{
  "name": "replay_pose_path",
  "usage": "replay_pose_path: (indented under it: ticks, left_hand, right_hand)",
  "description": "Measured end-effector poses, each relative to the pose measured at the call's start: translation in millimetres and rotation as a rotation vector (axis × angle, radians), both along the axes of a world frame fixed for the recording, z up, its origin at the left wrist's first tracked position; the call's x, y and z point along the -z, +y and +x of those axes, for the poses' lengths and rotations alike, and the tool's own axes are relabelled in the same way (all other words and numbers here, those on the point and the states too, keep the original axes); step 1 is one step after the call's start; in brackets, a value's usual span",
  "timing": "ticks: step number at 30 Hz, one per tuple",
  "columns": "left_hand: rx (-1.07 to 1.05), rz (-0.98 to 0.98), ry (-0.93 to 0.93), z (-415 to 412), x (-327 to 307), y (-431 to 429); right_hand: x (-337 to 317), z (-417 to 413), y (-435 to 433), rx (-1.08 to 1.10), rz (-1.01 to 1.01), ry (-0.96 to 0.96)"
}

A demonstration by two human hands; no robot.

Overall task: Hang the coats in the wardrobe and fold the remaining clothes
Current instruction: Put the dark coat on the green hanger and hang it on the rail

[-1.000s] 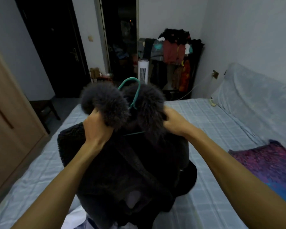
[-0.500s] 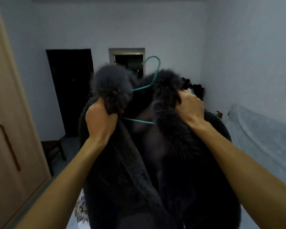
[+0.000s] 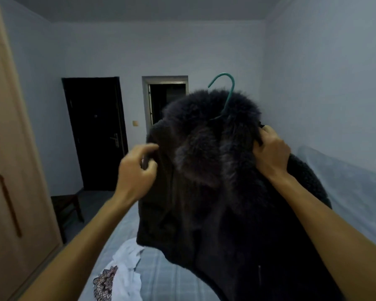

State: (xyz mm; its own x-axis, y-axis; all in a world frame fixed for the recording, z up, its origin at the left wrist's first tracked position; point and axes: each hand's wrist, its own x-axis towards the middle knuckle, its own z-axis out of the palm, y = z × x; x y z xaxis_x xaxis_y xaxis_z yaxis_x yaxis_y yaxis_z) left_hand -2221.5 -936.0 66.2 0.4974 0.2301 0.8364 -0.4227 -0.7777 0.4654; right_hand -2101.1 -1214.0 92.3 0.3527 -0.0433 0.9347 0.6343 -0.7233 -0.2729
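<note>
At the left edge stands the wardrobe (image 3: 13,170), its wooden door closed. Right of it, the left hand (image 3: 137,170) is at the left shoulder edge of the dark coat (image 3: 204,203). Its fingers (image 3: 150,167) are half curled with the thumb above them, but blur hides whether they pinch the cloth or only brush it. The coat is held up in the air over the bed (image 3: 161,276), already on a green hanger (image 3: 227,94) whose hook rises clear of the fur collar. Below it, near on the bed, a white garment (image 3: 126,266) lies unfolded. At the coat's right shoulder the right hand (image 3: 269,155) grips it, fingers curled into the fur. The step in hand looks like settling the coat on its hanger. The next move probably calls for freeing one hand to open the wardrobe door, then carrying the coat left to hook it inside.
</note>
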Motion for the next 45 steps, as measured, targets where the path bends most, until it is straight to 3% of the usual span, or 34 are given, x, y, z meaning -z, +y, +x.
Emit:
replay_pose_path:
  ticks: [2,5,11,13,16,18,23,28,34,38,45]
  left_hand:
    - [-0.147,0.091,0.017,10.3,-19.4,8.9]
    - [-0.329,0.412,0.110,22.9,-38.2,12.2]
    - [-0.489,0.738,0.068,33.4,-75.2,-3.4]
    - [-0.441,0.699,0.066,28.6,-84.9,-10.6]
    - [-0.315,0.536,0.102,19.6,-79.5,-7.2]
    - [-0.271,0.461,0.083,9.5,-71.0,-4.6]
    - [-0.288,0.431,0.157,0.3,-45.3,0.6]
    - [-0.294,0.326,0.177,-7.3,-34.9,17.4]
    - [-0.286,0.278,0.235,-20.1,-22.4,41.0]
    - [-0.234,0.192,0.225,-26.8,-14.6,43.2]
    - [-0.180,0.148,0.254,-11.7,-13.3,50.3]
  right_hand:
    - [-3.8,-7.8,-2.1,-0.059,0.025,-0.042]
    - [-14.8,-16.0,-4.2,-0.143,0.070,-0.099]
    - [-31.7,-19.7,-14.3,-0.229,0.054,-0.009]
    - [-36.1,-15.2,-16.2,-0.233,-0.016,0.052]
    - [-44.0,-1.6,-23.2,-0.105,-0.325,0.231]
    - [-44.4,-0.8,-25.2,-0.107,-0.420,0.344]
    - [-27.6,-20.9,-14.6,-0.614,-0.050,0.402]
    - [-27.9,-20.0,-3.1,-0.789,0.038,0.503]
    - [-11.5,-9.7,-28.9,-0.719,-0.050,0.622]
    - [-10.7,-21.5,-54.2,-0.597,-0.392,0.770]
    - [-3.0,-43.1,-27.6,-0.065,-0.404,0.341]
